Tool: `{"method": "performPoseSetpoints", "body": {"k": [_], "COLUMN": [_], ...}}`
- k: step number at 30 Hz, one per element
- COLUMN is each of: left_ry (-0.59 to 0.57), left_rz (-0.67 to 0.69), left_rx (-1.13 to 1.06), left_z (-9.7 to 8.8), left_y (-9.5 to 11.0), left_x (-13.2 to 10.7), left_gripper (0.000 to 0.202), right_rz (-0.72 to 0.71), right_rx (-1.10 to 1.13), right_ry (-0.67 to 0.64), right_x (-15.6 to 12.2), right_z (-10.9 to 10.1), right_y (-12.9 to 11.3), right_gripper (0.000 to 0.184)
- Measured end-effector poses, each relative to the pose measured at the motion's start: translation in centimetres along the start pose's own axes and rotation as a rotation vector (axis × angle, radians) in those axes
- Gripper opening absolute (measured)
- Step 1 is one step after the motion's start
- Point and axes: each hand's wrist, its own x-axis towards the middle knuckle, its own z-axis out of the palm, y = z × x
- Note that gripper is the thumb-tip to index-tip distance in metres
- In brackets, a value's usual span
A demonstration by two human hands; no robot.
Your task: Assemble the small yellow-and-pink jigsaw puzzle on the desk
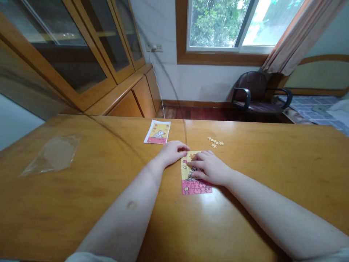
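Observation:
A jigsaw puzzle [196, 187], yellow above and pink below, lies flat on the wooden table. Near its top a gap shows the table between the pieces. My left hand [174, 152] rests at the puzzle's upper left edge, its fingers slightly bent, thumb and forefinger apart. Across the right part of the puzzle lies my right hand [209, 168], fingers spread over the pieces and covering much of the picture. Neither hand visibly holds anything. Several loose yellow puzzle pieces [215, 142] lie beyond my right hand.
A reference picture card [158, 132] with a white animal lies beyond my left hand. A clear plastic bag [56, 153] is at the table's left. Past the table [272, 174] stand a glass-door cabinet [122, 78] and an office chair [253, 91].

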Motion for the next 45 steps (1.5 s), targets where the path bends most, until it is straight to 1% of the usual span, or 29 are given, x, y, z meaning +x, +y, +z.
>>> {"method": "performPoseSetpoints", "body": {"k": [3, 6, 8, 10, 13, 14, 16, 18, 20, 24, 26, 28, 30, 31, 33, 35, 38, 40, 45], "left_ry": [0.003, -0.007, -0.016, -0.018, -0.021, -0.023, -0.028, -0.032, -0.028, -0.013, -0.011, -0.008, -0.009, -0.011, -0.017, -0.019, -0.016, -0.011, -0.015], "left_rz": [0.0, 0.01, 0.01, 0.005, -0.006, -0.008, -0.008, -0.006, -0.01, -0.019, -0.023, -0.026, -0.032, -0.037, -0.044, -0.044, -0.05, -0.052, -0.048], "left_rx": [-0.011, 0.008, 0.033, 0.048, 0.049, 0.046, 0.044, 0.049, 0.056, 0.063, 0.066, 0.069, 0.074, 0.077, 0.082, 0.083, 0.08, 0.079, 0.069], "left_z": [-0.1, -0.3, -0.4, -0.5, -0.6, -0.6, -0.6, -0.5, -0.5, -0.5, -0.5, -0.6, -0.7, -0.7, -0.7, -0.8, -0.8, -0.8, -0.7], "left_y": [0.2, 0.3, 0.5, 0.6, 0.7, 0.8, 0.8, 0.7, 0.7, 0.8, 0.9, 1.1, 1.2, 1.3, 1.4, 1.4, 1.4, 1.4, 1.3], "left_x": [-0.1, -0.1, -0.1, -0.1, -0.2, -0.2, -0.2, -0.2, -0.2, -0.1, 0.0, 0.0, -0.1, 0.0, 0.0, -0.1, -0.1, -0.1, 0.0], "left_gripper": [0.019, 0.019, 0.018, 0.018, 0.017, 0.016, 0.015, 0.015, 0.015, 0.016, 0.016, 0.016, 0.016, 0.016, 0.016, 0.016, 0.015, 0.015, 0.016], "right_rz": [0.005, 0.012, 0.064, 0.209, 0.533, 0.594, 0.652, 0.657, 0.646, 0.651, 0.608, 0.525, 0.448, 0.434, 0.453, 0.525, 0.622, 0.652, 0.685], "right_rx": [-0.017, -0.052, -0.122, -0.228, -0.361, -0.382, -0.393, -0.386, -0.377, -0.354, -0.323, -0.281, -0.239, -0.227, -0.231, -0.278, -0.364, -0.395, -0.401], "right_ry": [-0.007, -0.014, -0.013, 0.021, 0.104, 0.101, 0.094, 0.107, 0.138, 0.196, 0.19, 0.159, 0.133, 0.135, 0.157, 0.159, 0.1, 0.08, 0.103], "right_x": [0.1, 0.1, 0.0, -0.1, -0.6, -0.8, -1.1, -1.3, -1.4, -1.0, -0.7, -0.5, -0.4, -0.4, -0.5, -0.7, -1.0, -1.1, -1.0], "right_z": [0.0, -0.1, -0.5, -1.3, -2.8, -3.3, -3.9, -4.0, -3.6, -2.5, -2.1, -1.8, -1.7, -1.7, -1.9, -2.2, -2.9, -3.2, -3.1], "right_y": [-0.2, -0.4, 0.0, 0.9, 3.4, 4.3, 6.0, 7.2, 7.9, 8.3, 8.2, 8.2, 8.1, 8.1, 8.1, 8.0, 7.9, 7.8, 8.2], "right_gripper": [0.047, 0.043, 0.038, 0.035, 0.031, 0.03, 0.029, 0.031, 0.032, 0.034, 0.037, 0.04, 0.038, 0.037, 0.035, 0.032, 0.028, 0.028, 0.028]}}
